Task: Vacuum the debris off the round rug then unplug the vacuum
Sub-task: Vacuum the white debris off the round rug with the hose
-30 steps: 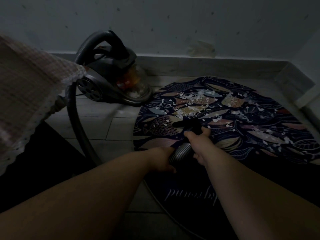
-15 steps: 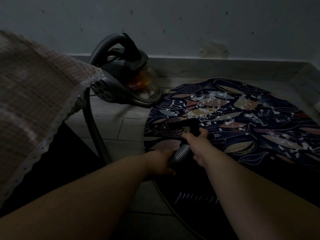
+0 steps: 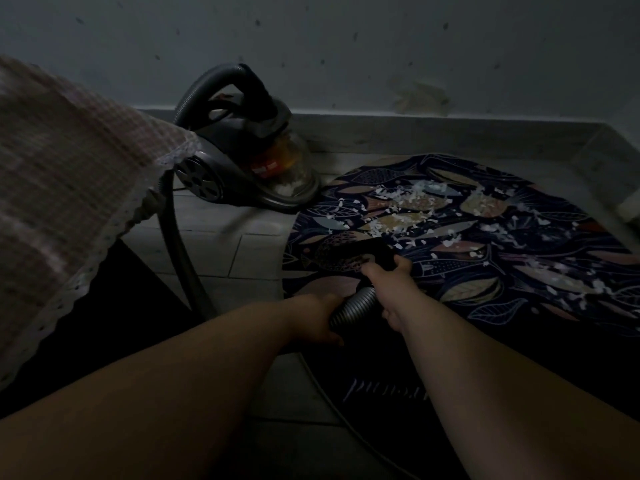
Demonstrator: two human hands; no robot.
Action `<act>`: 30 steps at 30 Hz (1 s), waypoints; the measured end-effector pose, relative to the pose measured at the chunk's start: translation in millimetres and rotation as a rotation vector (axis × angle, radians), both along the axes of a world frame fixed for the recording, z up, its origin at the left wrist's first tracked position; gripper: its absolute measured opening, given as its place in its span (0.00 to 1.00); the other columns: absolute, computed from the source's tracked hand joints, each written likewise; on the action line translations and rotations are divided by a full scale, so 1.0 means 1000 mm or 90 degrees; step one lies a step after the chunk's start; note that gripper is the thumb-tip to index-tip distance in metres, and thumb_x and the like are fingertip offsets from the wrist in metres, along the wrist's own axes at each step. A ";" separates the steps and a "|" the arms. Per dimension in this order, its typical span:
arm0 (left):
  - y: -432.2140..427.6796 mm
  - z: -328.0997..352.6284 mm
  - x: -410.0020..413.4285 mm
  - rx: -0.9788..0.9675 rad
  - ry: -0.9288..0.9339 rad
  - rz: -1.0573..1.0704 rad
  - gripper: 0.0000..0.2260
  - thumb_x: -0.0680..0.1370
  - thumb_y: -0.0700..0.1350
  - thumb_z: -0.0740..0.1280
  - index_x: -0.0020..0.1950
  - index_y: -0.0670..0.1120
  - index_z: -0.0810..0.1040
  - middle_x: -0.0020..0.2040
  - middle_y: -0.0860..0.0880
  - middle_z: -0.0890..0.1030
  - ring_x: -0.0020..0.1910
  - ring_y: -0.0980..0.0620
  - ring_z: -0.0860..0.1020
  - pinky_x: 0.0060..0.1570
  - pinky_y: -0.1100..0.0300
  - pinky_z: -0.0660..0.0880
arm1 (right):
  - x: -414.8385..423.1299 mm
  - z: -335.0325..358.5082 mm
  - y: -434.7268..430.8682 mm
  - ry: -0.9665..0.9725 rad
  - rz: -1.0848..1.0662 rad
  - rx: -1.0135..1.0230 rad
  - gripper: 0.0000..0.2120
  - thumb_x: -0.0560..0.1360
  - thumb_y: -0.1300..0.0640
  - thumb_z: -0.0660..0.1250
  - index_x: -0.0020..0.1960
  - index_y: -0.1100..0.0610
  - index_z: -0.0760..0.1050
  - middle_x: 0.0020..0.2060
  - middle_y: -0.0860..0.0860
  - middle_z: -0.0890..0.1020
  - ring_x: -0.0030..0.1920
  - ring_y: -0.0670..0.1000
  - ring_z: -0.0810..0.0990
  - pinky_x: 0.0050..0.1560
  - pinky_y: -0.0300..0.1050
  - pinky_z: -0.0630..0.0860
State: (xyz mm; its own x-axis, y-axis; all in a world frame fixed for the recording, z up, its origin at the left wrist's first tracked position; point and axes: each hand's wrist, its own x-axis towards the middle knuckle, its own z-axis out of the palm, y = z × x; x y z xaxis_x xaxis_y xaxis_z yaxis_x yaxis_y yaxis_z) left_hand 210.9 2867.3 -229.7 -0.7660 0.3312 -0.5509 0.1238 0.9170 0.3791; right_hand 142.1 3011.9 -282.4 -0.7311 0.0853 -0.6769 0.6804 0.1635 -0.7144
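A dark round rug (image 3: 485, 306) with a leaf and fish pattern lies on the tiled floor. White paper debris (image 3: 412, 206) is scattered over its far half. A grey canister vacuum (image 3: 249, 161) stands at the rug's far left edge by the wall. Its ribbed hose (image 3: 353, 306) runs to a black nozzle (image 3: 377, 252) resting on the rug's left part, just short of the debris. My left hand (image 3: 311, 317) grips the ribbed hose. Just ahead of it, my right hand (image 3: 391, 282) grips the hose at the nozzle's neck.
A checked cloth with a lace edge (image 3: 69, 202) hangs at the left over something dark. The hose loops down the floor (image 3: 180, 251) beside it. The wall and a raised ledge (image 3: 450, 133) close off the far side and right corner.
The view has shifted left, so the vacuum and rug sit further right in frame. The nozzle has slid slightly left on the rug; both hands keep their grip.
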 end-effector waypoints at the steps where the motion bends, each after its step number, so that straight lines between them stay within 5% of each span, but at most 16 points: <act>1: 0.004 -0.001 -0.002 -0.001 -0.003 -0.003 0.32 0.76 0.49 0.68 0.76 0.47 0.57 0.72 0.45 0.66 0.69 0.47 0.68 0.63 0.62 0.65 | 0.000 0.000 0.004 0.002 -0.011 0.004 0.34 0.76 0.48 0.65 0.75 0.42 0.50 0.58 0.57 0.74 0.53 0.60 0.76 0.53 0.55 0.77; 23: 0.124 -0.021 -0.035 0.090 -0.029 -0.088 0.31 0.74 0.51 0.70 0.73 0.49 0.61 0.69 0.46 0.71 0.66 0.47 0.71 0.65 0.57 0.68 | 0.006 0.009 0.131 0.018 -0.303 0.073 0.35 0.77 0.54 0.65 0.76 0.44 0.49 0.61 0.61 0.72 0.53 0.63 0.76 0.57 0.63 0.77; 30: 0.135 -0.027 -0.041 0.095 -0.025 -0.090 0.29 0.74 0.50 0.69 0.72 0.47 0.63 0.67 0.45 0.72 0.64 0.46 0.72 0.63 0.56 0.70 | 0.002 0.003 0.146 0.013 -0.273 0.060 0.36 0.77 0.51 0.66 0.75 0.40 0.48 0.61 0.60 0.73 0.51 0.62 0.77 0.55 0.64 0.78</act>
State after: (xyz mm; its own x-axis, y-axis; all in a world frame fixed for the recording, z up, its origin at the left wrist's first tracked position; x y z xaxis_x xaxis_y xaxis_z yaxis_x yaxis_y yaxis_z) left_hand 169.5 3001.9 -256.7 -0.6858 0.5134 -0.5159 0.2295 0.8252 0.5161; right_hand 144.0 3157.8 -279.5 -0.6292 0.4450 -0.6372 0.6865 -0.0662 -0.7241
